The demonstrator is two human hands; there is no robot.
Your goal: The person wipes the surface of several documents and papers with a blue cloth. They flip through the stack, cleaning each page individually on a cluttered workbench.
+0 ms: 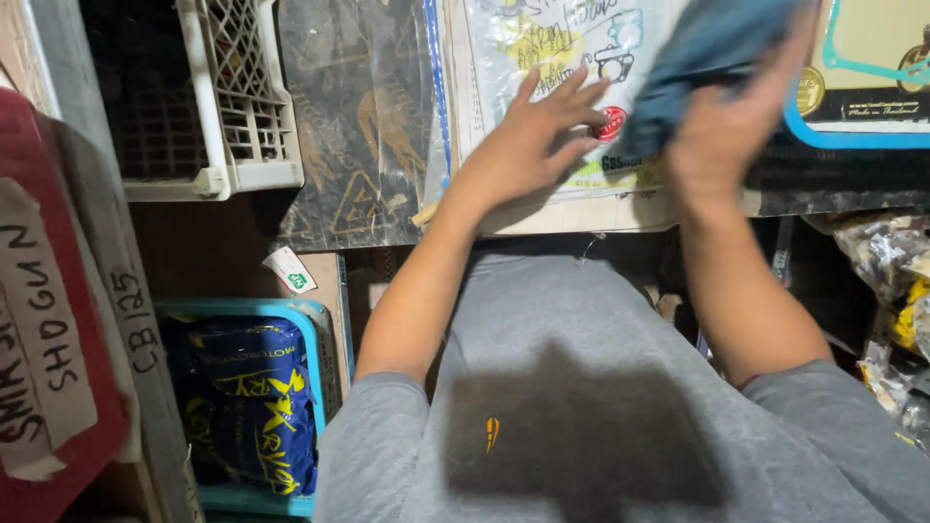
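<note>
Here we press our left hand, fingers spread flat, on the plastic-wrapped printed packet lying on the shelf, while our right hand grips a blue cloth (blurred) over its upper edge. Judging by this, wiping is under way; any further stroke needs the packet pinned firmly.

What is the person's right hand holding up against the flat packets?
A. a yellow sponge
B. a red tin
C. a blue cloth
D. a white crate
C: the right hand grips a bunched blue cloth against the plastic-wrapped packet, while the left hand lies flat on that packet with fingers spread.
</note>
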